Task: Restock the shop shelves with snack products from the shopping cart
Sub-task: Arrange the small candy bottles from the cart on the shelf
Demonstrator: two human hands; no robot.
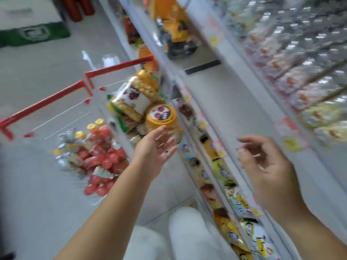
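A wire shopping cart with red rails (47, 99) stands left of the shelves. In its upper basket lie snack jars: one with a yellow lid (161, 114) and a larger jar on its side (132, 99). Red-lidded cups and yellow-capped bottles (97, 156) fill the lower part. My left hand (155, 147) reaches over the cart with straight fingers just below the yellow-lidded jar, holding nothing. In front of the white shelf edge (249, 132), my right hand (266, 166) hangs with loosely curled fingers and holds nothing. The frame is motion-blurred.
The shelves on the right hold snack bags (231, 194) low down, clear packets (293, 62) higher up and a yellow toy truck (176, 38). A green and white box (32, 32) and red cylinders (77, 8) stand on the grey floor at the far left.
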